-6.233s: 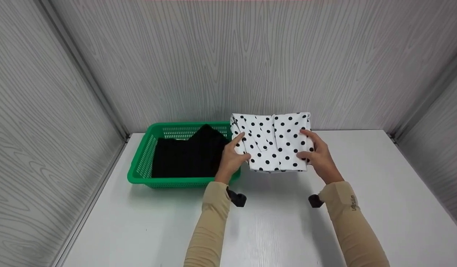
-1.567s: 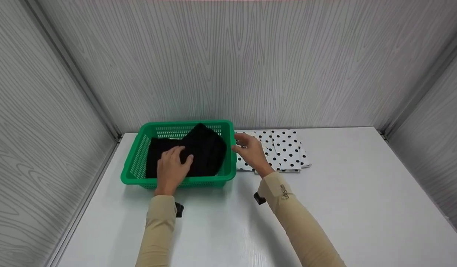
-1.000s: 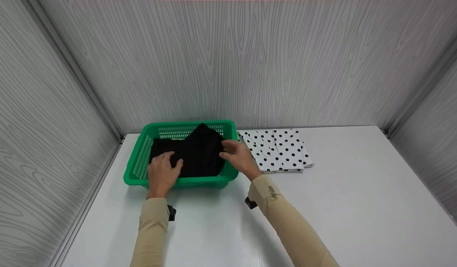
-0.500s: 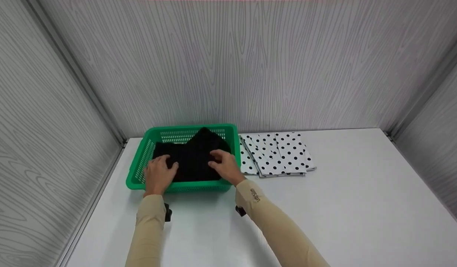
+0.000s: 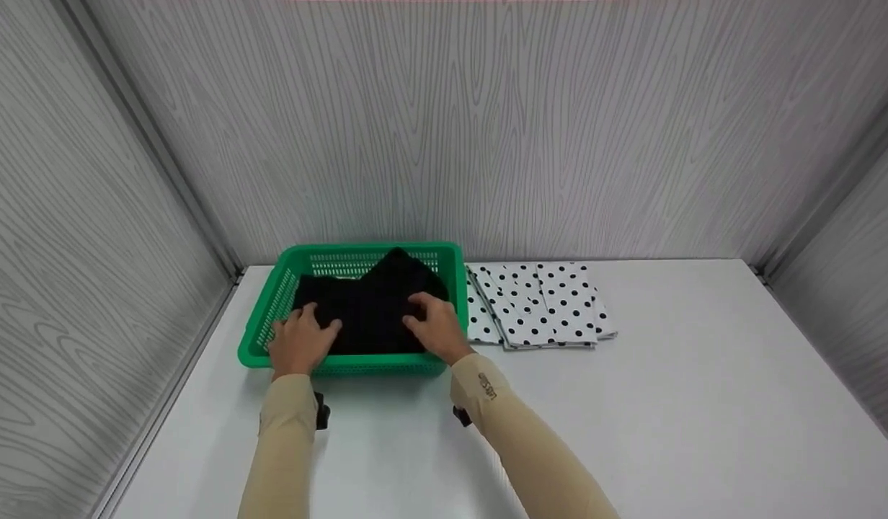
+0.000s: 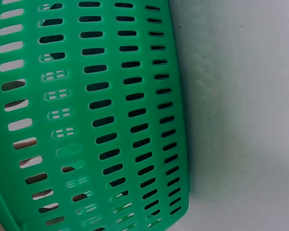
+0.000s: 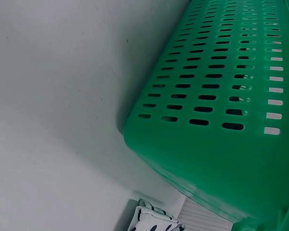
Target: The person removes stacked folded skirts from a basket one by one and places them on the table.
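A green plastic basket (image 5: 395, 360) with slotted walls stands against the back wall, a folded black cloth (image 5: 375, 310) lying inside it. My left hand (image 5: 300, 342) reaches over the front left rim, its spread fingers and thumb at the cloth's left part. On the cloth's right part, my right hand (image 5: 437, 328) has thumb and fingers apart. Both wrist views show the basket's slotted outer wall (image 6: 77, 110) and not the fingers. Right of the basket lies folded white cloth with black dots (image 5: 552, 306), stacked in layers.
The white table (image 5: 667, 404) carries the basket and dotted cloth. Grey wood-grain panels (image 5: 451, 122) close off the back and both sides. In the right wrist view, a corner of dotted cloth (image 7: 154, 222) shows beyond the basket's end.
Over six seconds, the dotted cloth went from both hands onto the table, right of the basket. Both hands then moved to the black cloth; lately the left shifted slightly left and the right further in.
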A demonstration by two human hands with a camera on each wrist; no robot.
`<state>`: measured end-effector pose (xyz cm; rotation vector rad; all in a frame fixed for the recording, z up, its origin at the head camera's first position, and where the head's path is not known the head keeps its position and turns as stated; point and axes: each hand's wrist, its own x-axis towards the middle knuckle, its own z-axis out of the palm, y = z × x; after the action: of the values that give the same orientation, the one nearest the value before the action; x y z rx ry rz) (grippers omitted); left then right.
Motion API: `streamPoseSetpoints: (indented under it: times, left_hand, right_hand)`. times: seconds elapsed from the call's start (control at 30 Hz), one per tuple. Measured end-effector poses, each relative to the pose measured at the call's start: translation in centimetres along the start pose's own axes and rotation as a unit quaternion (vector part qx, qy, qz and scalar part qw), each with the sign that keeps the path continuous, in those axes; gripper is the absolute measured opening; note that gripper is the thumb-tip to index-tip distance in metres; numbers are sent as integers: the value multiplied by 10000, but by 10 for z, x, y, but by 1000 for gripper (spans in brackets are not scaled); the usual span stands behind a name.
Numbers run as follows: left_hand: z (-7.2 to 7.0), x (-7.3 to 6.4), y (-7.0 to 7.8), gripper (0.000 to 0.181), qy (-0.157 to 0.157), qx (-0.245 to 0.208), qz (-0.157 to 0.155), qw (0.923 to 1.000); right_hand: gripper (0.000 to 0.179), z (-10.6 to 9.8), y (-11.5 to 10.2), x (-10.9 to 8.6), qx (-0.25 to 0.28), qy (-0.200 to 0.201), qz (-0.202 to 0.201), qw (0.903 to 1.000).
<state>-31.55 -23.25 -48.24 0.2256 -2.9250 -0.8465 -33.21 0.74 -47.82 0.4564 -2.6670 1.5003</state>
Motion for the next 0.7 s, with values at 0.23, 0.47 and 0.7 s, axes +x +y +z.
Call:
streamPoseSetpoints:
  times: [0.23, 0.47, 0.7]
  left_hand:
    - [-4, 1, -2, 75, -337, 162, -131, 9992]
    - [-6, 7, 2, 81, -752, 270, -300, 9963]
    - [-6, 14, 5, 83, -995, 350, -676, 9921]
  right_hand:
    - [42, 5, -4, 2, -158, -258, 173, 9994]
    - [66, 12, -9, 6, -866, -745, 1266, 9854]
    - [88, 11, -10, 14, -653, -1256, 2307, 9627]
